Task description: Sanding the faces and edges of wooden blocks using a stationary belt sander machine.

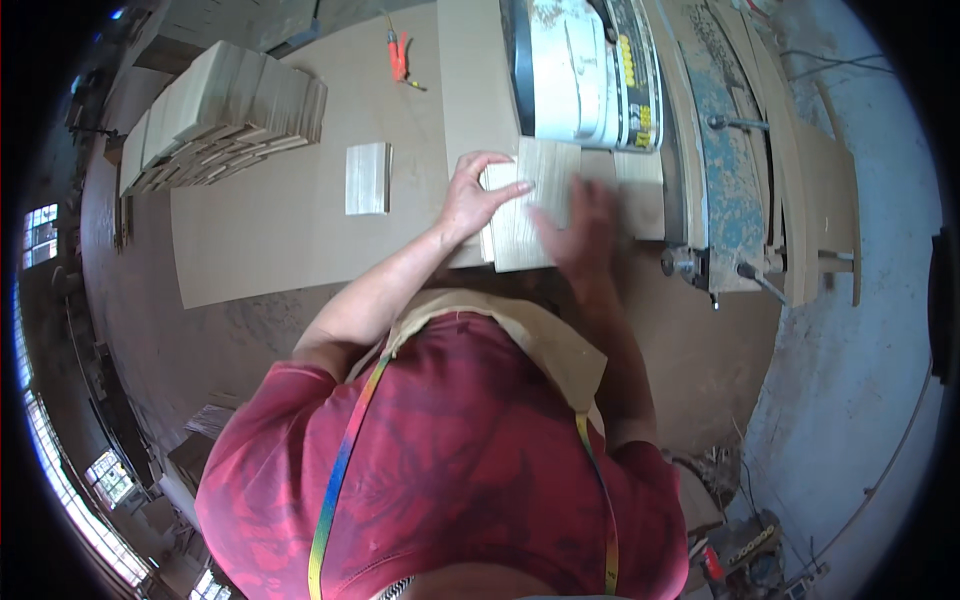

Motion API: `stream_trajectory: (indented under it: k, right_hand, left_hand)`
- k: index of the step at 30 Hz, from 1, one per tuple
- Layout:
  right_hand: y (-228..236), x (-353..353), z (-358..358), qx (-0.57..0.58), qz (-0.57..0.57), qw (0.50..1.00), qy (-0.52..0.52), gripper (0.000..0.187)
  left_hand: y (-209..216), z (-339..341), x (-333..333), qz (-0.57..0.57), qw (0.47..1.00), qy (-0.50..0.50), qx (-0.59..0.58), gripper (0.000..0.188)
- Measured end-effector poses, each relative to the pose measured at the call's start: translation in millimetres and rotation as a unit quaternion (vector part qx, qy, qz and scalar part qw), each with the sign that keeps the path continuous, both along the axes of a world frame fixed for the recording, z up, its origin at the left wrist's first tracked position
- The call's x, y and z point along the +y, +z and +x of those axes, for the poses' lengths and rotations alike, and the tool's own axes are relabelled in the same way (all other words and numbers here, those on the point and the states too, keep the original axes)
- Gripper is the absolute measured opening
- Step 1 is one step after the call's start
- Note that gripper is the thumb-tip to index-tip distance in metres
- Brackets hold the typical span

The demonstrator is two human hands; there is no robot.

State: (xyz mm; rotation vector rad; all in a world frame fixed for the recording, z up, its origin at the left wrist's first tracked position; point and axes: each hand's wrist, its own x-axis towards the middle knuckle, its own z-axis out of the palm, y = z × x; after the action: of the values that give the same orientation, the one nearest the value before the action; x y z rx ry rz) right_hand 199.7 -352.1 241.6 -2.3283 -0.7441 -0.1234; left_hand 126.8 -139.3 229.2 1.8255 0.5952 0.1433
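Note:
A pale wooden board (530,225) lies in front of me, over another pale wooden piece (497,178) that shows at its left side. My left hand (470,197) is closed on the left side of these pieces, its thumb lying across the top board. At the right side of the board, my right hand (588,225) is smeared by motion. Its thumb seems near the board's surface, but whether it touches or grips cannot be made out. A single wooden block (368,179) lies apart to the left.
A tall stack of wooden pieces (225,105) stands at the far left. Farther back lies a red-handled tool (398,57). A white plastic container (575,75) stands just beyond the board. To the right runs a worn blue machine bed (733,185) with metal knobs. Brown sheet (290,240) covers the work surface.

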Motion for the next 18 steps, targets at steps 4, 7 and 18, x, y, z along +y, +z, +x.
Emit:
stream_trajectory:
  k: [4, 7, 18]
  right_hand:
    - [10, -5, -28, 0.001, -0.017, 0.999, -0.034, 0.068]
    - [-12, -50, -15, -0.054, -0.069, 0.991, -0.097, 0.073]
    - [-63, -56, 56, -0.196, -0.164, 0.958, -0.131, 0.055]
  left_hand:
    - [-1, 3, -1, -0.01, 1.0, -0.013, -0.023, 0.044]
    - [-10, -4, 10, -0.037, 0.998, -0.032, -0.048, 0.044]
    - [-7, -12, 30, -0.132, 0.988, -0.072, -0.036, 0.042]
